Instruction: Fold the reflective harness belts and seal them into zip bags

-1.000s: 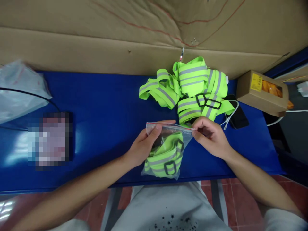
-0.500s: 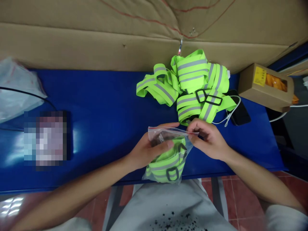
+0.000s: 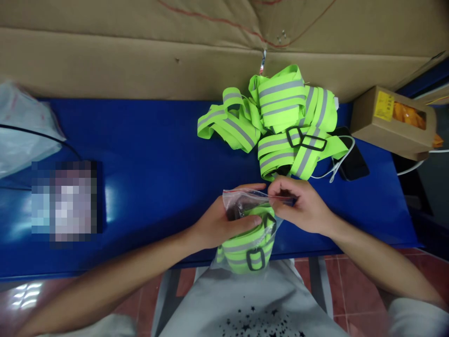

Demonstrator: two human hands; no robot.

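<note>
Head view, one person seated at a blue table [image 3: 147, 154].

Left hand [image 3: 224, 227]: grip clamped round the body of a clear zip bag [image 3: 235, 200], thumb laid across the folded neon strap [image 3: 242, 245] inside. Right hand [image 3: 303, 210]: grip pinched together on the bag's red-lined top edge, at 3 o'clock from the left hand.

The bag sat at the table's near edge, its lower end with a black buckle [image 3: 255, 259] hanging past the edge toward 6 o'clock, over the lap.

Change over the last second: the bag had been stretched wide between the two hands, one at each top corner. Now the left hand had dropped from the corner onto the bag's body, and the right hand had slid toward 9 o'clock along the top edge. The mouth spanned less width and looked bunched. Judgement: the strap was fully inside and held down. I could not tell if the zip was pressed closed.

Surroundings: loose pile of straps [image 3: 280, 117] at 12 o'clock from the hands, apart from them. Phone [image 3: 352, 161] and cardboard box [image 3: 393, 124] at 2 o'clock. Plastic bags [image 3: 24, 131] at 9 o'clock.
</note>
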